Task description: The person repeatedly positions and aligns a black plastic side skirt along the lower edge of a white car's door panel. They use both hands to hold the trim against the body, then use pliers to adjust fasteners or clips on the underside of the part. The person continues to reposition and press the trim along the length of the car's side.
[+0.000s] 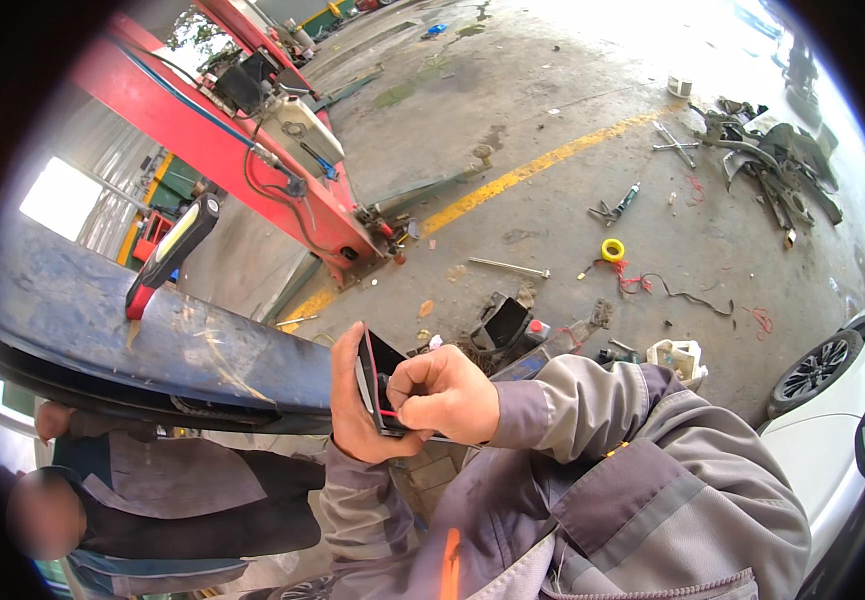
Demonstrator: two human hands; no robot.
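My left hand (351, 405) is wrapped round a flat, black, rectangular thing with a red edge (371, 380), holding it tilted up. Whether it is a phone or a slim case I cannot make out. Over its face, my right hand (450, 393) has its fingers curled and pressed together, and they hide part of it. What those right fingers hold, if anything, stays hidden. Just left of my hands runs a scuffed dark blue metal panel (193, 345). A black and red work light (171, 255) with a pale lamp strip stands on that panel.
A red lift post (223, 150) rises beyond the panel. Another person (183, 490) is at lower left. On the floor lie a yellow tape roll (613, 250), a metal bar (509, 268), a cross wrench (675, 145) and dark scrap parts (778, 165). A white car (823, 450) stands at right.
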